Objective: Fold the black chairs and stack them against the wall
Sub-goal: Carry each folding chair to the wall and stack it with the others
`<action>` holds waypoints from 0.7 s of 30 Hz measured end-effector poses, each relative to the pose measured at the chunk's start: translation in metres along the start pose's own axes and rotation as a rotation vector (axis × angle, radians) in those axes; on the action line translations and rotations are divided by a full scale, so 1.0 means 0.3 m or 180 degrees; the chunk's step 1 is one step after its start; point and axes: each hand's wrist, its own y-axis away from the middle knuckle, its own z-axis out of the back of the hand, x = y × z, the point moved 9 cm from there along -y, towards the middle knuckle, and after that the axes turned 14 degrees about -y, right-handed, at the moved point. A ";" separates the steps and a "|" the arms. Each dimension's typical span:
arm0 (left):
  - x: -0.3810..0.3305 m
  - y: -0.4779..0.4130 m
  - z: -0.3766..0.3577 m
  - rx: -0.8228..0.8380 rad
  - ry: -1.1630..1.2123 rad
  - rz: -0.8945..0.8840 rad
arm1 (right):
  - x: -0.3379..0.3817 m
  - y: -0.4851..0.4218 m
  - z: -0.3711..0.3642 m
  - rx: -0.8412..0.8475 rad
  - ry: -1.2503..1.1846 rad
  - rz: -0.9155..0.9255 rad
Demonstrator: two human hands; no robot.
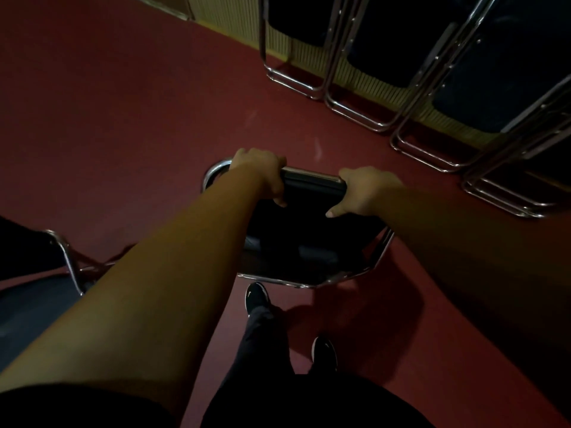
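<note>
Closest to us at 6 o'clock are our shoes (pixel 257 296) on the red floor (pixel 123 118). Dead centre is the black chair (pixel 304 242) we're dealing with. Our left hand (pixel 259 174) and right hand (pixel 366 193) both grip the top of its backrest, fingers curled together over the far edge and thumbs on our side. It's too dim to tell if it's fully folded. At 8 o'clock another chair (pixel 34 298) stands open, so that one's still to do. Further out, around 1 to 2 o'clock, several folded chairs (pixel 398 54) lean against the wall (pixel 228 17). We'd guess a good chunk is done, with at least two to go.
</note>
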 end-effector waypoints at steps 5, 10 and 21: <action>0.261 -0.077 -0.061 0.0290 0.0147 0.0096 | 0.243 -0.126 0.002 -0.0040 0.0241 0.0069; 0.449 -0.103 -0.100 0.0393 0.0329 0.0159 | 0.433 -0.218 0.045 -0.0118 0.0362 0.0171; 0.491 -0.182 -0.087 0.0029 0.0344 0.0052 | 0.467 -0.311 0.106 0.0143 0.0347 0.0063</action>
